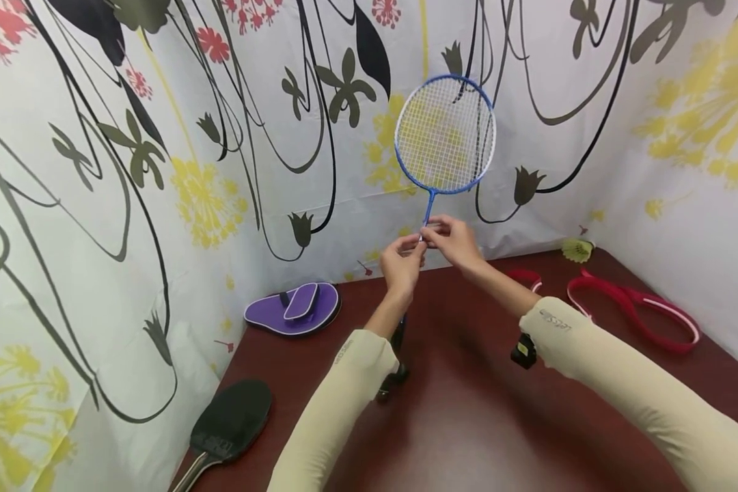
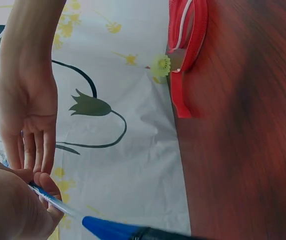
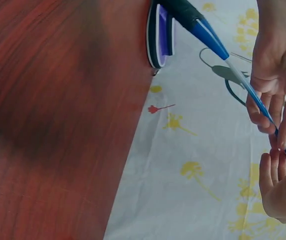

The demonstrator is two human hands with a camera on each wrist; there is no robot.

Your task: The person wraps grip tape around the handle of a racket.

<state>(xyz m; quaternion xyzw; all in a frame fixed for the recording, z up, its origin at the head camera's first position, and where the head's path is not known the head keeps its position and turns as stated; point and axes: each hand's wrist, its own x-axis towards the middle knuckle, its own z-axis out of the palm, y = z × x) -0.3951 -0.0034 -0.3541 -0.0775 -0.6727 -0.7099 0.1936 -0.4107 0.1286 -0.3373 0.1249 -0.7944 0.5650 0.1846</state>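
We hold the blue badminton racket [image 1: 445, 137] upright over the far edge of the dark red table [image 1: 467, 424], its strung head at about 12 o'clock from our hands and close in front of the flowered wall cloth [image 1: 234, 137]. Our left hand [image 1: 402, 263] has its fingers curled around the thin shaft just below the head. Our right hand [image 1: 455, 240] meets it from the 2 o'clock side and pinches the same shaft with thumb and fingertips, so the two hands touch each other. The black grip [image 3: 182, 11] of the racket points down toward the table, behind our left forearm.

Judging from this, the racket is already lifted off the table and both hands work on the shaft; what they do there is too small to tell, and the racket is not yet put down anywhere.

At 8 o'clock from the hands lies a purple paddle cover [image 1: 295, 309], and further at 7 o'clock a black table tennis paddle [image 1: 227, 425]. At 3 o'clock lies a red strap [image 1: 633, 306], and beyond it a yellow-green shuttlecock [image 1: 577, 250] sits against the wall.
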